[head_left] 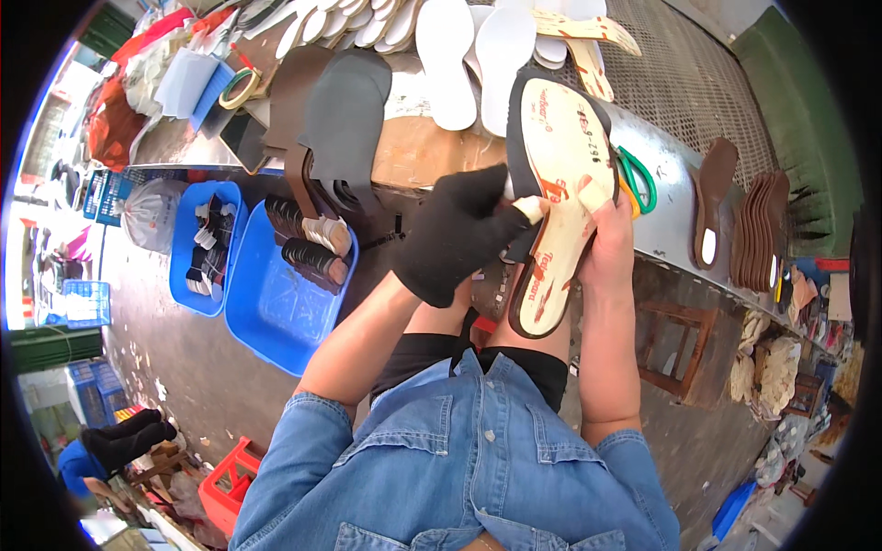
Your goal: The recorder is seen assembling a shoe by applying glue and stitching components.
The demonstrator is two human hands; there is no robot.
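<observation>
Above my lap I hold a shoe insole (554,118), its pale underside up with red and black print and a dark covering around its rim. My left hand (459,230), in a black glove with bare fingertips, is closed on the insole's left edge, with the thumb on the pale face. My right hand (610,241), bare with pale wrap on the thumb, grips the opposite side, thumb on top and fingers mostly hidden beneath. Green-handled scissors (640,181) lie on the bench just beyond my right hand.
White insoles (446,64) and dark grey cut sheets (349,110) cover the bench ahead. Brown insoles (713,197) stand at its right. Blue tubs (276,298) with bundled dark pieces sit to my left. A red plastic stool (225,491) stands at lower left.
</observation>
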